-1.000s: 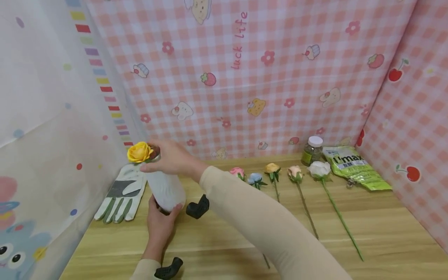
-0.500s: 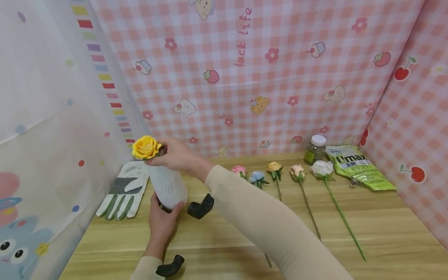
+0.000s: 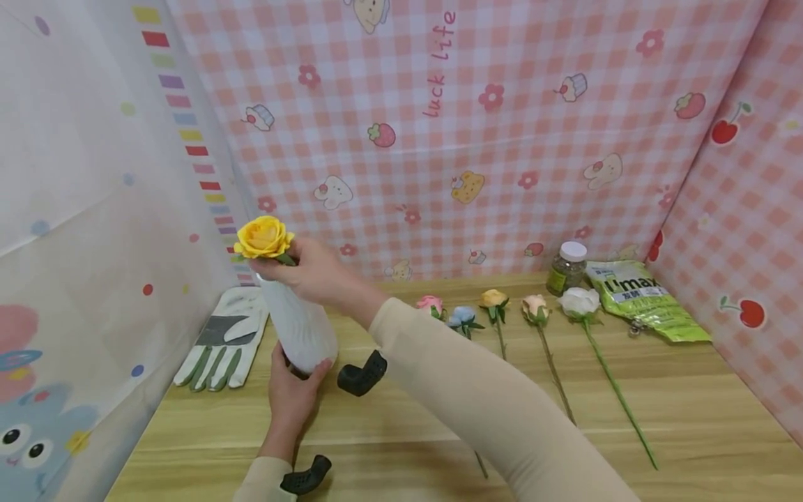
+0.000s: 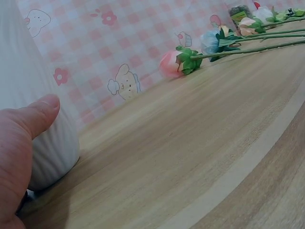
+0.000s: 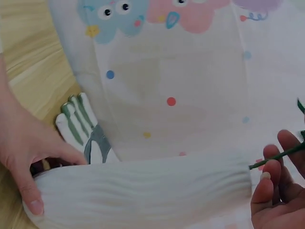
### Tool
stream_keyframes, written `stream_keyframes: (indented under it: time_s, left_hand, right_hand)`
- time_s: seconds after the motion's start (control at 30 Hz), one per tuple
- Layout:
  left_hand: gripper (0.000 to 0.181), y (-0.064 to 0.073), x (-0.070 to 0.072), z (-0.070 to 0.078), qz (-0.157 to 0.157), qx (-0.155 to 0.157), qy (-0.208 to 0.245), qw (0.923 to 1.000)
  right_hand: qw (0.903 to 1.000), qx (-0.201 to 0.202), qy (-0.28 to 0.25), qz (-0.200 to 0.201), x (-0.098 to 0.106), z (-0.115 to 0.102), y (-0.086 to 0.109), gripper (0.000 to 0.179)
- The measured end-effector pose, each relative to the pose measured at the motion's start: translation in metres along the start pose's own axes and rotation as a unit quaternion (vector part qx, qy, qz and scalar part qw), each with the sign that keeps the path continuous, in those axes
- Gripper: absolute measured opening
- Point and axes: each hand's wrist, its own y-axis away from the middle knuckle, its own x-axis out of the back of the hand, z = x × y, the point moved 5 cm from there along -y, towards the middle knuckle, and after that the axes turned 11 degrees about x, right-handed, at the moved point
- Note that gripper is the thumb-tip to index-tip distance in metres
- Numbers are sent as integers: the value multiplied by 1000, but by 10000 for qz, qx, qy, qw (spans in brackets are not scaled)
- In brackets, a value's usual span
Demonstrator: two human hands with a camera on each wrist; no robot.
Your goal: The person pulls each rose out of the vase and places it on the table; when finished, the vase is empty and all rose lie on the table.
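Note:
A tall white ribbed vase point(image 3: 301, 328) stands on the table, leaning in the head view. Low down, my left hand point(image 3: 293, 394) grips it near the base, thumb on one side and fingers on the other. My right hand point(image 3: 320, 272) is at the vase's mouth and pinches the green stem point(image 5: 276, 157) of a yellow artificial rose point(image 3: 263, 237). The bloom sits just above the fingers. In the right wrist view the stem reaches the rim; whether it enters the vase I cannot tell. The left wrist view shows my left thumb point(image 4: 40, 114) against the vase wall.
Left of the vase lies a white-and-green glove point(image 3: 222, 341). Pink point(image 3: 431, 305), blue point(image 3: 463, 317), orange point(image 3: 493, 300), peach point(image 3: 535, 308) and white point(image 3: 580, 302) artificial flowers lie to the right. Behind them are a lidded jar point(image 3: 567, 268) and a green packet point(image 3: 649, 300).
My right hand and the yellow rose have risen above the vase's mouth. The dark rim seen earlier is now covered. My left hand stays at the base; the head view has shifted slightly.

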Motion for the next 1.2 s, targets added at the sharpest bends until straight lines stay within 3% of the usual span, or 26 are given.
stream_keyframes:
  time_s: [0.13,0.4,0.57,0.73,0.87,1.2]
  left_hand:
    - [96,1,1,2,-8,-17,-26,10000]
    - [96,-2,0,-2,32,18,-57,10000]
    - [97,-2,-4,-1,3,-6,-46,10000]
    - [97,-2,-5,1,-7,-9,33,10000]
    - [97,-2,-5,1,-27,2,60,10000]
    - [102,-4,-1,-4,18,198,-111,9997]
  right_hand:
    - [9979,77,612,173,-2,0,3,39]
    - [9844,-352,1652,485,1,8,4,25]
    - [9787,-532,1894,590,5,17,4,22]
    - [9739,-152,2190,580,6,17,4,25]
    - [9701,186,2283,806,11,11,5,26]
    - [9674,1122,1887,1265,32,-20,10,25]
